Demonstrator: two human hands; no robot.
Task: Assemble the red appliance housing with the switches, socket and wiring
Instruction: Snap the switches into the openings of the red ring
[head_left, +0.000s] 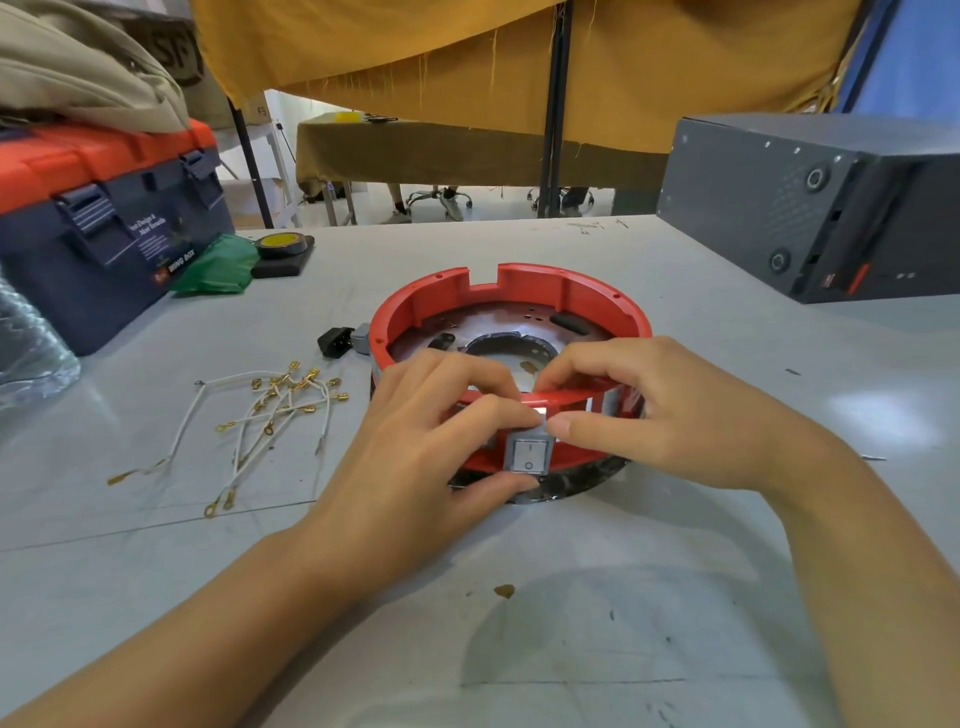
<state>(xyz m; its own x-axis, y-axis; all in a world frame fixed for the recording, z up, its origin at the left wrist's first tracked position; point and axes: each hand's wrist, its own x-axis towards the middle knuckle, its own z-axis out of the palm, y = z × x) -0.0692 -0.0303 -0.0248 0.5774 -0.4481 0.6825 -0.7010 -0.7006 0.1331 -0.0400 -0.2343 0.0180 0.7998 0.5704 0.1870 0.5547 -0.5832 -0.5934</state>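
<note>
I see a workshop with a mustard-yellow cloth (519, 52) hanging across the back and a pale grey tabletop (519, 597) filling most of my view. At the right far corner of the tabletop lies a dark grey computer case (810, 202) on its side. At the left edge stands a blue toolbox (104, 234) with an orange lid, with beige fabric (78, 67) piled on top. Just beside the toolbox lie a crumpled green bag (218, 265) and a roll of black tape (283, 245) on a dark pad.

The red appliance housing (511, 332), a round open ring with a metal plate inside, sits near the middle of the tabletop. In its near wall is a grey rocker switch (529, 454) marked I and O.

My left hand (415, 457) has its fingers curled over the near rim of the housing, forefinger tip touching the top left corner of the switch, thumb lying under the switch against the wall. My right hand (660, 415) also curls over the rim, and its thumb tip meets the top right corner of the switch. Both hands pinch the wall around the switch.

Left of the housing, toward the left edge, lies a loose bunch of white wires (265, 415) with brass terminals. Touching the housing's left side are a black socket (335, 341) and a second grey switch (362, 338).
</note>
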